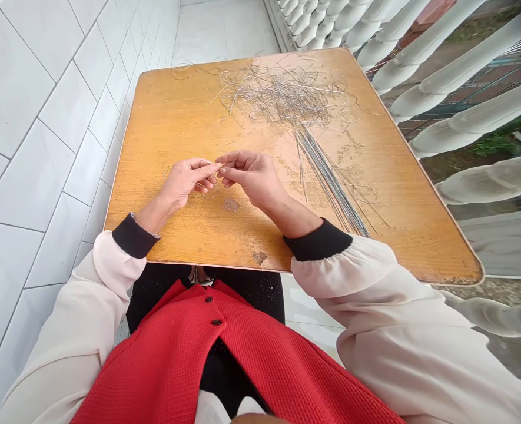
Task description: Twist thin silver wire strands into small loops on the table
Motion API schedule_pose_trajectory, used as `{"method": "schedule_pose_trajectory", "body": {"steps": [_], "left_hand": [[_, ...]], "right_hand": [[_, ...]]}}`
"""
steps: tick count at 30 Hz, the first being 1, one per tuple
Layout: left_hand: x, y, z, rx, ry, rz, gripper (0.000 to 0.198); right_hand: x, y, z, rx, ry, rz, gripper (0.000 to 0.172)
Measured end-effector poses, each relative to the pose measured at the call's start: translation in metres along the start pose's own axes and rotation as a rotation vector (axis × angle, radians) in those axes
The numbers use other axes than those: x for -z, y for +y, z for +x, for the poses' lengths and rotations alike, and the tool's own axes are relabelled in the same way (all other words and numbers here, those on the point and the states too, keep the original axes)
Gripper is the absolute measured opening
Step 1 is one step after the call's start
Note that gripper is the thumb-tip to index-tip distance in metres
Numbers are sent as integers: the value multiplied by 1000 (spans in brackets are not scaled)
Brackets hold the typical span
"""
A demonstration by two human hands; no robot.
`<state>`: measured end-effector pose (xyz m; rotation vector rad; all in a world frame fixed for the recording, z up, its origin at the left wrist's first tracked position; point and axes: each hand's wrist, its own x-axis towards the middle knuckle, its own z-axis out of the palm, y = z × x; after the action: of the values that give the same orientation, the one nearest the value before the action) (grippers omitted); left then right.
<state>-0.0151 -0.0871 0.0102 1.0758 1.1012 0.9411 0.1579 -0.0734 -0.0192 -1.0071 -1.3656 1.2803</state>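
My left hand (185, 182) and my right hand (254, 176) meet over the middle of a worn wooden table (163, 129). Both pinch a thin bent piece of wire (209, 191), fingertips touching at its upper end. The wire curls into a loop below my left fingers. A tangled heap of thin grey wires (286, 94) lies at the far side of the table. A bundle of straight wires (331, 185) runs from that heap toward the near right edge, just right of my right wrist.
A white tiled wall (35, 118) stands close on the left. A white balustrade (441, 76) runs along the right side. The table top has chipped spots (231, 204) near its front edge. My red vest and cream sleeves fill the lower view.
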Motion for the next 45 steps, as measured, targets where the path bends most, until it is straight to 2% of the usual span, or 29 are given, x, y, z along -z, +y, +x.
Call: {"method": "schedule_pose_trajectory", "body": {"steps": [3, 5, 11, 17, 20, 27, 30, 35, 37, 41, 45], "left_hand": [[1, -1, 1, -24, 17, 4, 22], [0, -2, 0, -33, 21, 9, 23], [-4, 3, -3, -11, 30, 39, 21], [-7, 3, -3, -34, 35, 21, 24], [-8, 1, -3, -37, 48, 8, 25], [-7, 1, -3, -40, 66, -10, 25], [-7, 1, -3, -40, 46, 9, 26], [-7, 1, -3, -39, 31, 43, 27], [-7, 1, -3, -40, 41, 49, 27], [-7, 2, -4, -51, 86, 47, 27], [-6, 2, -4, -71, 98, 45, 26]], "right_hand": [[0, -4, -3, -23, -34, 19, 13], [0, -7, -4, -27, -9, 17, 11], [2, -10, -3, -40, 76, -19, 23], [1, -10, 0, -25, 119, -124, 4], [2, -11, 0, 19, 150, -245, 16], [4, -14, 1, -2, 200, -342, 27], [7, -9, 3, 49, 194, -469, 22], [13, -3, 3, 241, 167, -690, 25], [14, -3, 2, 283, 160, -731, 20], [12, -7, -2, 302, 159, -699, 11], [12, -11, -4, 277, 154, -564, 13]]}}
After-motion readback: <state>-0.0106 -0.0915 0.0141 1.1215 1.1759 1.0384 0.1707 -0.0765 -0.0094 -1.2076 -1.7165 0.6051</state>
